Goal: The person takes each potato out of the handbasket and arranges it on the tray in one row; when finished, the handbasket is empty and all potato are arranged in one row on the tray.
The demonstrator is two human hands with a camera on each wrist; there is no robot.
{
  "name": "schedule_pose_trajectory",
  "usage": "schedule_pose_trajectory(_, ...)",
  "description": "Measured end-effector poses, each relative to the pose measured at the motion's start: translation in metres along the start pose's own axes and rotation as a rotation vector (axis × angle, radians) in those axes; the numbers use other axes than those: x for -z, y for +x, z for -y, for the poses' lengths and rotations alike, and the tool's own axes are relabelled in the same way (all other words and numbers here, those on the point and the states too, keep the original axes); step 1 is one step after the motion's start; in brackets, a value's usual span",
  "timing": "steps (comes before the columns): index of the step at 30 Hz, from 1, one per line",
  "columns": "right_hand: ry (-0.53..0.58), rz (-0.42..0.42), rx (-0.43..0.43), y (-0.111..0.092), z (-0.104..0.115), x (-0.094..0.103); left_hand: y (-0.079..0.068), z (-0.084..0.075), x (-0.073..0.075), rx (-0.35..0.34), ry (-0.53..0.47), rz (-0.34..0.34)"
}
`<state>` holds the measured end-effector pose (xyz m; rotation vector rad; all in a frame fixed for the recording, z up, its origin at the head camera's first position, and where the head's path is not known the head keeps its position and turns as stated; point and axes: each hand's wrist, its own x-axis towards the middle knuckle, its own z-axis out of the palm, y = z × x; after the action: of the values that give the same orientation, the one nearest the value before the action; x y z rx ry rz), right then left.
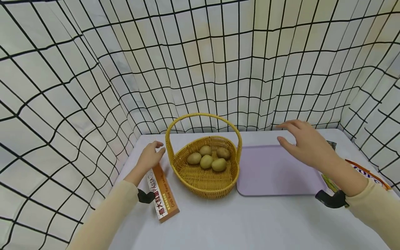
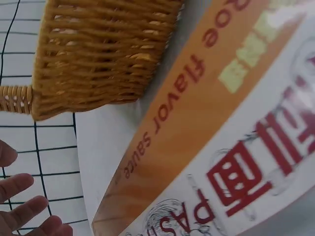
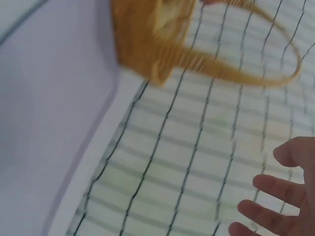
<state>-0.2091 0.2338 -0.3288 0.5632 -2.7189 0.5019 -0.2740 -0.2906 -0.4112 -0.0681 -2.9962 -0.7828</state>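
2 loose, empty grips, left hand [image 1: 150, 158] and right hand [image 1: 305, 146], flank the basket [image 1: 200, 181], probably at the reaching step; lifting calls for closing them.

Black netting [image 1: 82, 35] and pale sheeting [image 1: 230, 21] rise behind the table [image 1: 212, 222]; a red-edged packet [image 1: 368, 173] lies at its right.

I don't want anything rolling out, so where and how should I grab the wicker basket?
Probably by the top middle of the arched handle, coming from above. It stands up over the wicker basket with open space underneath, and lifting there should keep the round produce inside fairly level.
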Motion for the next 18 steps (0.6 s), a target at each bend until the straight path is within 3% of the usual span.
schedule_pose_trajectory(5, -0.044, 0.077, 0.11, -0.007, 0.042, 0.0, -0.023, -0.016, -0.008, 0.034, -0.022, -0.015)
schedule_pose_trajectory(12, -0.071, 0.359, 0.192, -0.021, 0.084, -0.007, -0.061, -0.034, -0.015, 0.19, -0.39, 0.074)
schedule_pose_trajectory(18, -0.012, 0.426, 0.235, -0.018, 0.105, -0.024, -0.09, -0.047, -0.027, 0.289, -0.572, 0.127)
